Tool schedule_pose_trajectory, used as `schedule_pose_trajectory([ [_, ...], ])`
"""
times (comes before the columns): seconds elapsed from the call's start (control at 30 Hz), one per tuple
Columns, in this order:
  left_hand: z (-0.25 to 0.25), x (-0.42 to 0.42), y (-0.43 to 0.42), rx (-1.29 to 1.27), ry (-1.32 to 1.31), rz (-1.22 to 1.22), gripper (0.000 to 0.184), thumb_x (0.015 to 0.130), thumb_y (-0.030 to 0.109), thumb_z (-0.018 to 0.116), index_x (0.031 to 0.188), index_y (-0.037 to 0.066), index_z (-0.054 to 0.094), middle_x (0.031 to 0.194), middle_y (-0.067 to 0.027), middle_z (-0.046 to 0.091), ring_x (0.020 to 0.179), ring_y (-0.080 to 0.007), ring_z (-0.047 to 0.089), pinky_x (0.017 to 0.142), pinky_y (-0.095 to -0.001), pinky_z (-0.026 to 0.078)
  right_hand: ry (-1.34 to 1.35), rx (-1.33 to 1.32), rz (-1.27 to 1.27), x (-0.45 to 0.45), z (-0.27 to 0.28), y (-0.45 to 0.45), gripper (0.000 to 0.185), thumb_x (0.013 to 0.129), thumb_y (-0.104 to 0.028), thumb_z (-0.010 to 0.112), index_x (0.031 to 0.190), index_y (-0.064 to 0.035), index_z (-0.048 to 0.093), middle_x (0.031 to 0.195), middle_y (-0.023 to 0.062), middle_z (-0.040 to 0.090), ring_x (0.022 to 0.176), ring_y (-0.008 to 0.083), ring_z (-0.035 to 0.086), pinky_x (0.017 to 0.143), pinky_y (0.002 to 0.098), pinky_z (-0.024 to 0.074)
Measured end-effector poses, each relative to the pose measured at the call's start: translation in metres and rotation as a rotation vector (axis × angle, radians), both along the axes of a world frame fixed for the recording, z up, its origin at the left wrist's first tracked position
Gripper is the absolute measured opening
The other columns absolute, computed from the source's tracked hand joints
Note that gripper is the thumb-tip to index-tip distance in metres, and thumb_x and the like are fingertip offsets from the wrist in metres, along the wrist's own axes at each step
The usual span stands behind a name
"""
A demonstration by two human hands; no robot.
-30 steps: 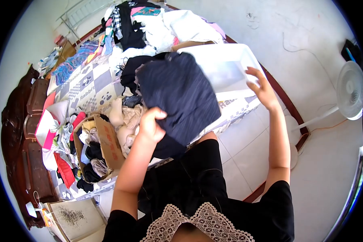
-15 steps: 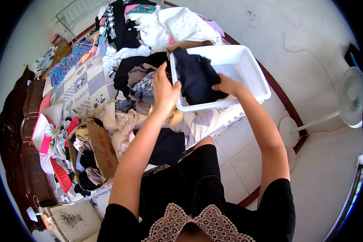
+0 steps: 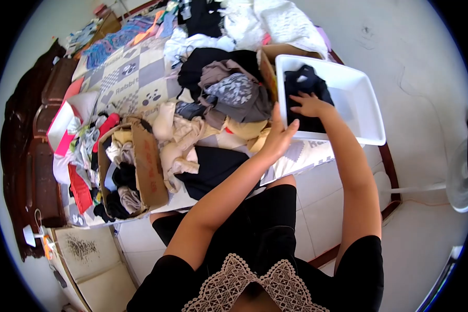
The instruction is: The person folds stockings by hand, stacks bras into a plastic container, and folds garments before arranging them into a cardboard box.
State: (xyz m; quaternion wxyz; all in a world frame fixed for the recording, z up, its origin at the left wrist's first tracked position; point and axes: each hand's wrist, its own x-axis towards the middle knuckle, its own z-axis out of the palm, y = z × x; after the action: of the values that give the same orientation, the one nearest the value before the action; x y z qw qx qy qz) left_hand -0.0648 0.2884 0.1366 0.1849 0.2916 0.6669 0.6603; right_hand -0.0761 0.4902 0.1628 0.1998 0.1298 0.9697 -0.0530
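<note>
A white plastic bin [image 3: 359,136] stands at the bed's right edge, with a folded black garment [image 3: 309,80] lying against its left inner side. My right hand [image 3: 313,106] reaches into the bin and rests on this garment, fingers spread. By the bin's near left corner is my left hand [image 3: 280,139], its fingers extended upward and thumb apart; whether it presses on the wall I cannot tell. Left of the bin lies a heap of grey and brown clothes [image 3: 236,93], including a patterned grey piece. A black cloth [image 3: 216,169] is spread below my left forearm.
On the bed [image 3: 135,83] at left, a cardboard box [image 3: 152,169] holds several clothes, with beige garments [image 3: 179,138] beside it. Another cardboard box [image 3: 268,70] sits behind the bin. White clothes [image 3: 275,23] are piled farther back. A standing fan [image 3: 460,177] is at right.
The black garment has gone down into the bin's left side, and my right hand now lies flat on it. My view has shifted, so the bin appears farther right.
</note>
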Motion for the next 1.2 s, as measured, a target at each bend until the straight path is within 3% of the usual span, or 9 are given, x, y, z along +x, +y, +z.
schedule_pose_trajectory([
  [0.13, -0.003, 0.009, -0.055, 0.096, -0.091, -0.003, 0.056, 0.087, 0.026, 0.059, 0.134, 0.004, 0.037, 0.128, -0.0178, 0.043, 0.113, -0.0313, 0.047, 0.089, -0.0371, 0.042, 0.130, -0.146, 0.098, 0.003, 0.030, -0.004, 0.057, 0.084, -0.048, 0.054, 0.130, -0.0148, 0.050, 0.129, 0.0193, 0.050, 0.121, 0.0358, 0.046, 0.103, 0.0441, 0.0328],
  [0.37, -0.112, 0.011, -0.230, -0.860, 0.630, 0.221, 0.064, 0.069, 0.027, 0.073, 0.127, 0.016, 0.048, 0.137, -0.0160, 0.037, 0.124, -0.0376, 0.035, 0.098, -0.0519, 0.034, 1.250, -0.210, -0.011, 0.076, 0.090, -0.139, 0.016, 0.078, -0.003, 0.063, 0.094, -0.0025, 0.064, 0.080, 0.0120, 0.061, 0.066, 0.0271, 0.062, 0.059, 0.0324, 0.0484],
  [0.57, -0.147, 0.013, -0.306, -0.990, 0.423, 0.361, 0.088, 0.065, 0.038, 0.076, 0.139, 0.018, 0.034, 0.144, -0.0144, 0.027, 0.132, -0.0342, 0.026, 0.103, -0.0600, 0.023, 0.866, -0.577, 0.201, 0.103, -0.106, -0.242, 0.030, 0.072, -0.011, 0.071, 0.100, -0.0055, 0.062, 0.098, 0.0133, 0.061, 0.093, 0.0315, 0.059, 0.081, 0.0386, 0.0468],
  [0.63, -0.150, 0.009, -0.309, -0.990, 0.442, 0.437, 0.082, 0.067, 0.033, 0.076, 0.136, 0.014, 0.038, 0.138, -0.0139, 0.035, 0.128, -0.0341, 0.030, 0.103, -0.0564, 0.024, 0.600, -0.113, -0.335, 0.108, -0.154, -0.263, 0.058, 0.069, -0.026, 0.076, 0.118, -0.0081, 0.052, 0.110, 0.0147, 0.059, 0.105, 0.0320, 0.055, 0.090, 0.0451, 0.0413],
  [0.8, -0.128, 0.005, -0.295, -1.042, 0.369, 0.510, 0.055, 0.071, 0.021, 0.073, 0.121, 0.011, 0.053, 0.115, -0.0116, 0.052, 0.110, -0.0301, 0.047, 0.093, -0.0448, 0.038, 0.282, -0.426, -0.523, 0.088, -0.170, -0.265, 0.073, 0.069, -0.039, 0.075, 0.124, 0.0003, 0.049, 0.104, 0.0222, 0.062, 0.101, 0.0362, 0.059, 0.086, 0.0388, 0.0460],
  [0.97, -0.109, -0.001, -0.293, -0.367, 0.072, 0.590, 0.012, 0.079, 0.011, 0.066, 0.088, 0.004, 0.063, 0.082, -0.0055, 0.061, 0.077, -0.0200, 0.059, 0.072, -0.0324, 0.046, 0.681, -1.483, -0.620, 0.087, -0.061, -0.253, 0.021, 0.087, -0.019, 0.063, 0.095, 0.0007, 0.065, 0.082, -0.0001, 0.064, 0.073, 0.0063, 0.055, 0.067, 0.0229, 0.0458],
  [1.07, -0.066, -0.003, -0.290, 0.095, -0.157, 0.604, 0.006, 0.086, 0.008, 0.060, 0.091, 0.004, 0.060, 0.085, 0.0019, 0.058, 0.077, -0.0090, 0.054, 0.068, -0.0236, 0.043, 0.843, -1.552, -0.631, 0.090, -0.041, -0.241, 0.027, 0.085, -0.020, 0.066, 0.102, 0.0001, 0.063, 0.090, 0.0042, 0.063, 0.078, 0.0121, 0.057, 0.072, 0.0259, 0.0464],
  [1.13, -0.016, 0.003, -0.292, 0.478, -0.531, 0.484, 0.008, 0.087, 0.008, 0.059, 0.095, 0.007, 0.060, 0.084, 0.0034, 0.056, 0.072, -0.0052, 0.049, 0.063, -0.0189, 0.040, 0.925, -0.295, -0.334, 0.094, -0.042, -0.236, 0.044, 0.078, -0.021, 0.072, 0.113, -0.0001, 0.056, 0.109, 0.0146, 0.055, 0.098, 0.0265, 0.055, 0.084, 0.0360, 0.0442],
  [1.2, 0.011, 0.009, -0.292, 0.442, -0.492, 0.475, 0.009, 0.088, 0.008, 0.059, 0.097, 0.009, 0.060, 0.080, 0.0054, 0.053, 0.068, -0.0016, 0.043, 0.056, -0.0158, 0.034, 0.998, -0.346, -0.151, 0.104, -0.030, -0.248, 0.080, 0.062, -0.019, 0.081, 0.131, -0.0062, 0.042, 0.129, 0.0184, 0.038, 0.120, 0.0388, 0.037, 0.097, 0.0432, 0.0352],
])
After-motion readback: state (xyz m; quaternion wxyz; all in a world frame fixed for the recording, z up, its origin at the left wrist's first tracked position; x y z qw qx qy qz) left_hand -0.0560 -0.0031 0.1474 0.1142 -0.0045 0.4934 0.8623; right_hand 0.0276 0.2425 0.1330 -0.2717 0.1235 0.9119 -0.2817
